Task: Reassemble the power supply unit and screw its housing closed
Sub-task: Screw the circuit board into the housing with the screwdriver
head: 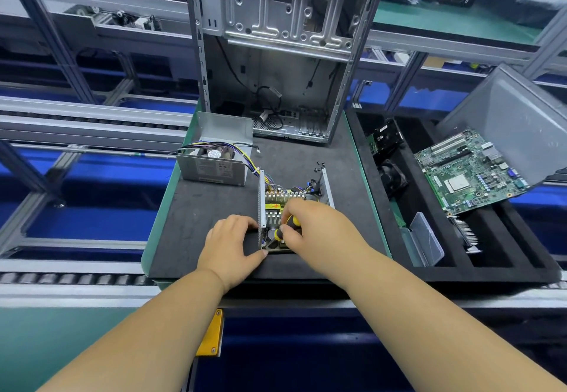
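The open power supply base [263, 198] lies on the black foam mat, its circuit board with heat sinks and yellow parts exposed. My right hand [310, 223] grips a yellow and black screwdriver [287, 228] held down into the board's near end. My left hand [233, 243] rests against the base's left wall, thumb at the near corner. The grey housing cover [214, 167] with its fan stands at the mat's back left, joined to the base by coloured wires [257, 170]. A few small black screws [319, 166] lie behind the base.
An empty computer case [276, 54] stands upright at the back of the mat [199, 223]. To the right, a black foam tray [478, 256] holds a motherboard [469, 170], a fan, a clear plastic box [425, 241] and other cards. Roller conveyor rails run on the left.
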`<state>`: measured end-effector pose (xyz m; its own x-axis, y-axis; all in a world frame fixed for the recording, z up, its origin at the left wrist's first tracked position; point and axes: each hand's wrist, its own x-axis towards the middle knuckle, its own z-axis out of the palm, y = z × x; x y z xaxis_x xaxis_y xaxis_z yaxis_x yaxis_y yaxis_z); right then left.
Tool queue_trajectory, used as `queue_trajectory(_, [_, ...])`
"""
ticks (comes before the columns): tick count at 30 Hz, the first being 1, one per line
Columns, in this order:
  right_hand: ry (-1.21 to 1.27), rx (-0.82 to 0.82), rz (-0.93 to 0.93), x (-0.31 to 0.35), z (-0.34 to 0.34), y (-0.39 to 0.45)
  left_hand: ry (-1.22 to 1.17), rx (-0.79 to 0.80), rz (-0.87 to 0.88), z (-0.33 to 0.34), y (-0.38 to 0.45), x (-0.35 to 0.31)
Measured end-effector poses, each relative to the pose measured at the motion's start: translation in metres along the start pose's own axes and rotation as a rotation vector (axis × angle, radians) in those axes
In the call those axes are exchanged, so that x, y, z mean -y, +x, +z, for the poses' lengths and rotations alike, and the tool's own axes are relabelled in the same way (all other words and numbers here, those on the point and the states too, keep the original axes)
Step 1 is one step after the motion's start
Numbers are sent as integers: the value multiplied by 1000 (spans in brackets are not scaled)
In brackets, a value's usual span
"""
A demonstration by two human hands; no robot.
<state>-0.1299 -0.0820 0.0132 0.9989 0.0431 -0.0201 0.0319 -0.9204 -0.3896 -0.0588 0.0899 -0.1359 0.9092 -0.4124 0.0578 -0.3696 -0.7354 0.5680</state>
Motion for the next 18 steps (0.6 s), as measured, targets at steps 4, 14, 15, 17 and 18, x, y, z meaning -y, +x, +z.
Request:
queue_trajectory(4, [4,5,5,-1,1,0,3,-5,0,0,0,0])
queue_trajectory(14, [-216,4,-193,8,5,2,0,-5,-4,0,1,-1])
queue_trajectory(15, [-243,-3,-198,9,6,4,0,-6,-6,0,1,-2])
queue_trajectory(17, [-274,-19,-142,10,7,9,1,-12,-7,0,1,-2])
queue_trajectory(18, [-283,-20,-95,10,7,12,5,-15,-7,0,0,-2])
